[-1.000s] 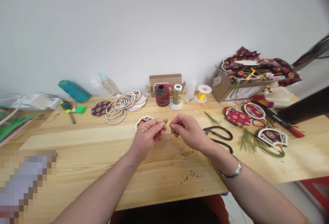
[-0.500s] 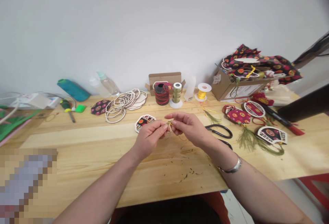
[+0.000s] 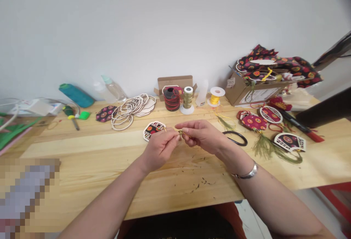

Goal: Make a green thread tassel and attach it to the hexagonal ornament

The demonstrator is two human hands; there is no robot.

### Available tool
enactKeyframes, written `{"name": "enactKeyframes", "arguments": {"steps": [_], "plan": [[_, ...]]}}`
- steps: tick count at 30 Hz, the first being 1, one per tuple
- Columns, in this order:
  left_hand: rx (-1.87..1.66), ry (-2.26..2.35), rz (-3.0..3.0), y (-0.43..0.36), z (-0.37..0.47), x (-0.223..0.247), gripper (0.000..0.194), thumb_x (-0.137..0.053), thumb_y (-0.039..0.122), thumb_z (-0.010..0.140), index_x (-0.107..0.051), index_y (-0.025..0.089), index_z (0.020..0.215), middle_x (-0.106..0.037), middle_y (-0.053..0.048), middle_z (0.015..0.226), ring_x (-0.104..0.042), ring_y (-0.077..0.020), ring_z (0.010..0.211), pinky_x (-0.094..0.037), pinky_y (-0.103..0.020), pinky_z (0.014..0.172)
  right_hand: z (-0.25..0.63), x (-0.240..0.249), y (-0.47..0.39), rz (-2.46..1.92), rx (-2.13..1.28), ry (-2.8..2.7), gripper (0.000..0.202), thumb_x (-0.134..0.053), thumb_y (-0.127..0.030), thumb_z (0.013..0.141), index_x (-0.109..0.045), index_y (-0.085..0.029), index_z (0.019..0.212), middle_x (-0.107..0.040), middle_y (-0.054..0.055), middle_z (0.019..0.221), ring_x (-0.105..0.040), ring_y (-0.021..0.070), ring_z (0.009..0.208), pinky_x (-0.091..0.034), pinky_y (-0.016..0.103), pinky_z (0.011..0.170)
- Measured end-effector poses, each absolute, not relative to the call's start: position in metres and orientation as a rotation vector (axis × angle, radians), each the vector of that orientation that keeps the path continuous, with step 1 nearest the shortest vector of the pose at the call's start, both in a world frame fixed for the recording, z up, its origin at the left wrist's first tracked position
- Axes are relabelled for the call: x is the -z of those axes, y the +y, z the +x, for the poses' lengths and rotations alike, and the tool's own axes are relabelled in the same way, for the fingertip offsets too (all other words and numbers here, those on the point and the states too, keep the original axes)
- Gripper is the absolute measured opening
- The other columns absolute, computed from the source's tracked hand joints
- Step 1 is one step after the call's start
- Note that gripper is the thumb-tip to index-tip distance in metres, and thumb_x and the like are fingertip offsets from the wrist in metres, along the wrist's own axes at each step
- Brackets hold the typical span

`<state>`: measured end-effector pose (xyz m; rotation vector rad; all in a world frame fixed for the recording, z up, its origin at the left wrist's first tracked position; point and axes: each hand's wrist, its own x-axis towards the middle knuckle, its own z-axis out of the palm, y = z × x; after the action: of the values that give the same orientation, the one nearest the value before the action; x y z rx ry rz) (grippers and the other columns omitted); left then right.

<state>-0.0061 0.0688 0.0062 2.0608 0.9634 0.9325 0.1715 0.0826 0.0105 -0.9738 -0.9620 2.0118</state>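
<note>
My left hand (image 3: 162, 146) and my right hand (image 3: 199, 135) meet over the middle of the wooden table. Both pinch a small piece of yellow-green thread (image 3: 180, 132) between their fingertips; its exact shape is too small to make out. A patterned ornament (image 3: 151, 129) with a pale cut-out frame lies just behind my left hand, partly covered by it. Beside my right forearm rests a black scissor handle (image 3: 238, 138), the rest hidden under the arm.
Behind the hands stand a dark red cord spool (image 3: 172, 100), a green thread spool (image 3: 188, 99) and a yellow spool (image 3: 215, 99). Wooden frames (image 3: 122, 122) lie left. Tasselled ornaments (image 3: 253, 122) and a cardboard box (image 3: 238, 92) are right.
My left hand's fingers have curled in and turned at the thread. My right forearm now covers more of the black scissors. The view has shifted slightly.
</note>
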Motion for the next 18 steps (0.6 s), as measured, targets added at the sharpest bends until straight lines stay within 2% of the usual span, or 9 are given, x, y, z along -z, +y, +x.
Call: {"name": "enactKeyframes", "arguments": {"steps": [8,18], "plan": [[-0.83,0.868,2.461,0.072,-0.01,0.001,0.021,-0.042,0.011,0.086,-0.061,0.018,0.08,-0.053,-0.004,0.069,-0.048,-0.0172,0.065,-0.037,-0.028,0.063,0.172,-0.01,0.083,-1.018,-1.952,-1.101,0.011,-0.066,-0.022,0.075,-0.066,-0.013,0.081,-0.056,-0.004,0.053,-0.047,0.0051,0.048,-0.03,0.019,0.046],[-0.654,0.772,2.873,0.072,-0.012,0.007,0.022,-0.04,0.008,0.083,-0.061,0.015,0.085,-0.059,-0.012,0.076,-0.053,-0.0219,0.071,-0.041,-0.032,0.062,0.172,-0.004,0.085,-1.086,-1.881,-1.279,0.012,-0.063,-0.024,0.076,-0.065,-0.013,0.073,-0.054,-0.004,0.051,-0.045,0.0054,0.047,-0.03,0.02,0.045]]}}
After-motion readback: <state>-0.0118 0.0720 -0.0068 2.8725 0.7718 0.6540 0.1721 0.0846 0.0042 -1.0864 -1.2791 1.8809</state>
